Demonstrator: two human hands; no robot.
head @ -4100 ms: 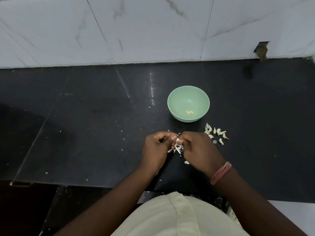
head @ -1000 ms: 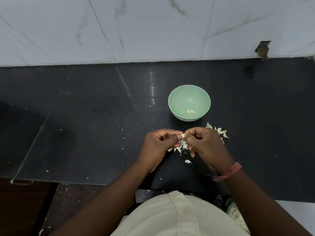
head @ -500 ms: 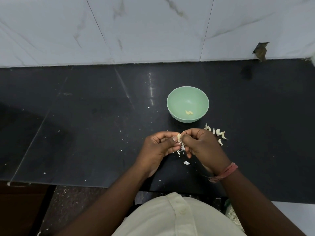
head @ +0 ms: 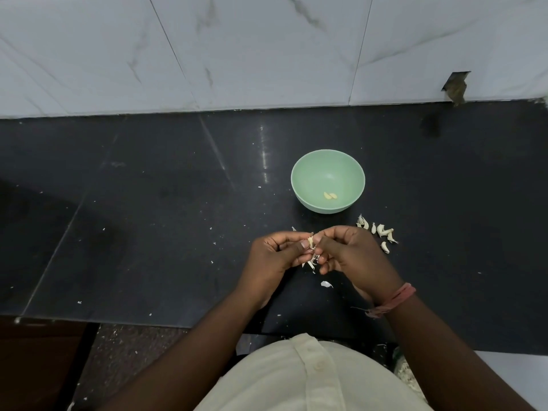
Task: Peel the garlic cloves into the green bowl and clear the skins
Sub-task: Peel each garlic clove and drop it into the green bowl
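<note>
Garlic clove (head: 310,241) sits pinched between my two hands, held just above the black countertop (head: 148,218) and on the near side of the green bowl (head: 305,167). My left hand (head: 275,256) curls round it with the thumb pressed against one side, and my right hand (head: 353,256) pinches the other side between thumb and forefinger, so both hands are closed on this one clove. It is tiny and nearly weightless, firm at the core, so I judge I can squeeze it without crushing it. The skin is another matter: thin, dry, papery, it tears in strips and clings to damp fingertips. I reckon the best hold is on the flanks with the left hand, while my right nail catches a loose edge at the tip or the root end and pulls along the length. Once bare, the clove will likely be slick and a little sticky, so I should keep a close pinch on it when I carry it over.

Loose skins (head: 311,264) hang and lie under my fingers, with one larger flake (head: 326,284) nearer to me. Two peeled cloves (head: 330,196) already lie in the bowl. The unpeeled cloves (head: 378,231) wait in a small heap just beside my right hand.
</note>
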